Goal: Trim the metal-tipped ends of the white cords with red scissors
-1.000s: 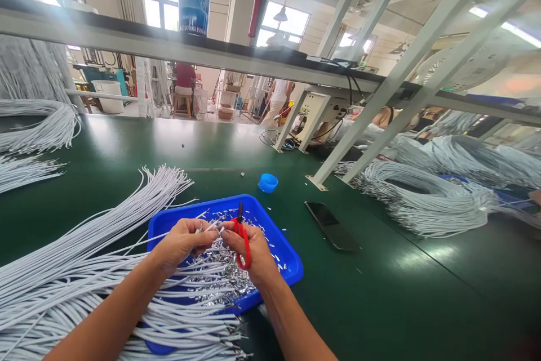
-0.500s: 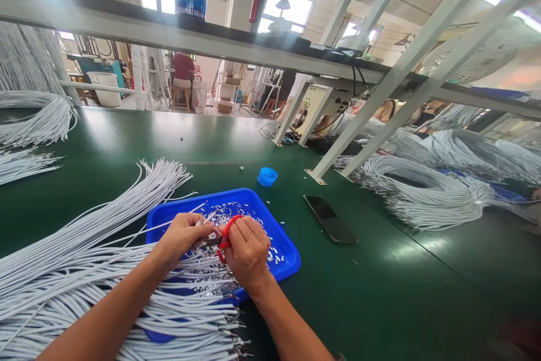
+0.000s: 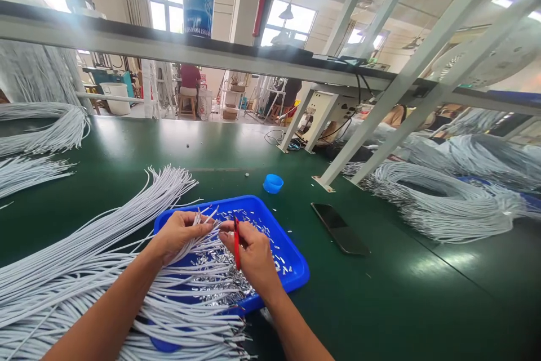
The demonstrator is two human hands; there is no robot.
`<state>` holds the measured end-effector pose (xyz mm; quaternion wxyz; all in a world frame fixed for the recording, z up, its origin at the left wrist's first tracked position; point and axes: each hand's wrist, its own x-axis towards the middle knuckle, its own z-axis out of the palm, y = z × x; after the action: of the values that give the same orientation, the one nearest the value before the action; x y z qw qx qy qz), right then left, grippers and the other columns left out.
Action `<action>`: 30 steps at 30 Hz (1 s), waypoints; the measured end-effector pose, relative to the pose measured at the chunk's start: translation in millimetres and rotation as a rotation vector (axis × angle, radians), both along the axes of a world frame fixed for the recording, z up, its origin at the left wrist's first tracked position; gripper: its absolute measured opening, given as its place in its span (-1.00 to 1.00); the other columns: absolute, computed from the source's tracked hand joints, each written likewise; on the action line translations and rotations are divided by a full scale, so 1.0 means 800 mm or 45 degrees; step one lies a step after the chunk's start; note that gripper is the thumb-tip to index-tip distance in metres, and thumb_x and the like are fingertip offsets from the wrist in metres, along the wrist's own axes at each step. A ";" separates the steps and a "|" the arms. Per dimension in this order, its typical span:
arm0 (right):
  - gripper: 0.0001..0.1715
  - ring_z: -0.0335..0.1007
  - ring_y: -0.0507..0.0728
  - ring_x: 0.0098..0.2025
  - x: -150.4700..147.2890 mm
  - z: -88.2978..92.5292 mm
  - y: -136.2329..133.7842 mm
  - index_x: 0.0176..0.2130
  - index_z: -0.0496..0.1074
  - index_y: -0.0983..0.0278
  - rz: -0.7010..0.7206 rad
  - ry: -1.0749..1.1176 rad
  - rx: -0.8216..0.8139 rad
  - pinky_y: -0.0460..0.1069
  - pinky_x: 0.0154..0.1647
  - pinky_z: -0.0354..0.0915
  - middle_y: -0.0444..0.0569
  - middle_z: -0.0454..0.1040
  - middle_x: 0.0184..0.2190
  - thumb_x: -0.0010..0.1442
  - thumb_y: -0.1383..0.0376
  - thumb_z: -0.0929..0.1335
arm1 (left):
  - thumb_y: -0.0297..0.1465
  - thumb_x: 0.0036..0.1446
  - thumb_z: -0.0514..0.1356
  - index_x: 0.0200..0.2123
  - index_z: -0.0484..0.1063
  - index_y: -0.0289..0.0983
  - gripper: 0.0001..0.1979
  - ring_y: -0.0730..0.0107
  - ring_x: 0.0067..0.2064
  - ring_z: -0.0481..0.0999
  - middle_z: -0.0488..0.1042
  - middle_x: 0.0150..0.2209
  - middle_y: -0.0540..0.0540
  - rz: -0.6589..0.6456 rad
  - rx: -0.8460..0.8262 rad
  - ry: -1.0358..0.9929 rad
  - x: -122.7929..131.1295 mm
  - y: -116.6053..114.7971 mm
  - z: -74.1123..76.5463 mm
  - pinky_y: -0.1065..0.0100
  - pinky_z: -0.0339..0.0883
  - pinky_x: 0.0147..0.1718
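Green worktop (image 3: 422, 316), blue tray (image 3: 299, 271) on it. Left hand (image 3: 180, 234) over the tray's left side, grip pinching a few white cables (image 3: 206, 218) near their tips. Right hand (image 3: 256, 251) closed on red-handled scissors (image 3: 237, 248); fingertip contact with cables unclear. Silvery clippings (image 3: 237, 282) suggest plenty done; how much of the loose cable bundle (image 3: 198, 321) remains, cannot tell.
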<state>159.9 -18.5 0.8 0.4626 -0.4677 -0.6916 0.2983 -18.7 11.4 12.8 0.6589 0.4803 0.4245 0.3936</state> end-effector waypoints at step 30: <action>-0.60 0.22 0.02 -0.52 0.006 -0.013 0.014 -0.56 0.41 0.29 -0.004 -0.513 -0.135 -0.12 -0.52 0.02 -0.14 0.36 -0.59 0.05 0.02 0.32 | -0.28 -0.17 0.35 -0.52 0.38 -0.38 -0.71 0.65 -0.61 0.08 0.18 -0.67 0.12 0.060 0.046 -0.078 -0.003 0.004 0.005 0.52 -0.11 -0.63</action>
<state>164.7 -7.3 -9.9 0.2901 -0.5425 -0.7529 0.2339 -21.1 14.8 16.8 0.6534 0.4698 0.4080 0.4312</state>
